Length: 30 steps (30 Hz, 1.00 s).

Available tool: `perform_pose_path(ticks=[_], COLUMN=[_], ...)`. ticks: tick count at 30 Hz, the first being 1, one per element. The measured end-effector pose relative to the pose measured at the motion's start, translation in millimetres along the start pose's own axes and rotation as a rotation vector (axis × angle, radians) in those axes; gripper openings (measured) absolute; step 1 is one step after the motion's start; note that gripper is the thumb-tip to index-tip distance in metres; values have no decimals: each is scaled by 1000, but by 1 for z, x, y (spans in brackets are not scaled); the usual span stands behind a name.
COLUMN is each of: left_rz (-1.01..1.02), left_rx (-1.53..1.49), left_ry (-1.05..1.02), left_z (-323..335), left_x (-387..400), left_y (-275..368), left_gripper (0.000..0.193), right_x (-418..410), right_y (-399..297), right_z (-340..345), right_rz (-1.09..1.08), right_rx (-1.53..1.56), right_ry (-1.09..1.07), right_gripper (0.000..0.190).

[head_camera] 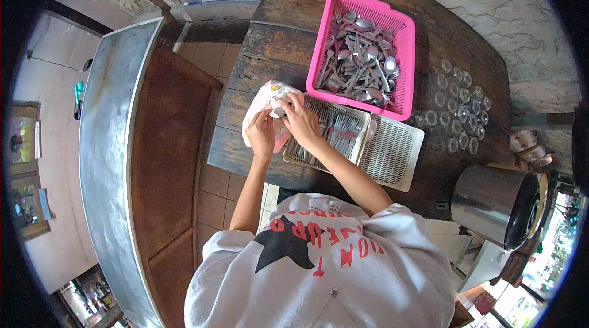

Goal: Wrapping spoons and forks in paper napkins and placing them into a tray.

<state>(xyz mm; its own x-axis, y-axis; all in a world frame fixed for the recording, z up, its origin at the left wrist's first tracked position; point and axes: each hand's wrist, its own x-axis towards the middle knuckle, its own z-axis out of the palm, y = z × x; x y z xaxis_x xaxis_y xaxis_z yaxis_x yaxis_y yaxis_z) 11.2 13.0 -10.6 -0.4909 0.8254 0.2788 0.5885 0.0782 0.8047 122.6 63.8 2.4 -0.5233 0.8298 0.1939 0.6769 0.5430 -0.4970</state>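
Both my hands are at a white and pink printed plastic package point(254, 108) near the table's left edge. My left hand point(261, 131) has its fingertips pinched on the crumpled white material at the package's top. My right hand point(299, 121) reaches in from the right, its fingers bent at the same white material. Just right of the package, a cream plastic basket point(366, 137) holds forks and other cutlery in rows, partly covered by my right forearm. Behind it, a pink plastic basket point(317, 52) is heaped with loose spoons and forks.
An upturned-looking cream slotted tray or lid point(391, 153) lies beside the cutlery basket. Several clear glasses point(455, 112) stand on the wooden table point(285, 47) at the right. A large steel pot point(487, 208) is near the right front edge. A metal-topped counter point(108, 144) stands left, across a tiled gap.
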Motion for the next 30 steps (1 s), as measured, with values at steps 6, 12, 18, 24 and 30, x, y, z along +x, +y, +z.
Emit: perform_pose_path(ticks=[6, 12, 18, 24, 30], left_rz=[-11, -216, -328, -408, -206], left_rx=[23, -360, -624, -757, -647], left_ry=[83, 246, 278, 127, -70], left_z=[-5, -21, -31, -24, -9], left_x=[-2, 4, 6, 2, -19], left_y=[-3, 5, 24, 75, 81], left_gripper=[16, 7, 19, 20, 24], right_x=[8, 7, 4, -31, -57], right_y=[6, 5, 1, -2, 6], right_z=[32, 29, -7, -64, -85], right_rz=[61, 106, 145, 129, 245], right_rx=[-158, -25, 1163, 1362, 1177], right_ry=[-62, -142, -90, -167, -99], right_gripper=[41, 40, 32, 54, 38])
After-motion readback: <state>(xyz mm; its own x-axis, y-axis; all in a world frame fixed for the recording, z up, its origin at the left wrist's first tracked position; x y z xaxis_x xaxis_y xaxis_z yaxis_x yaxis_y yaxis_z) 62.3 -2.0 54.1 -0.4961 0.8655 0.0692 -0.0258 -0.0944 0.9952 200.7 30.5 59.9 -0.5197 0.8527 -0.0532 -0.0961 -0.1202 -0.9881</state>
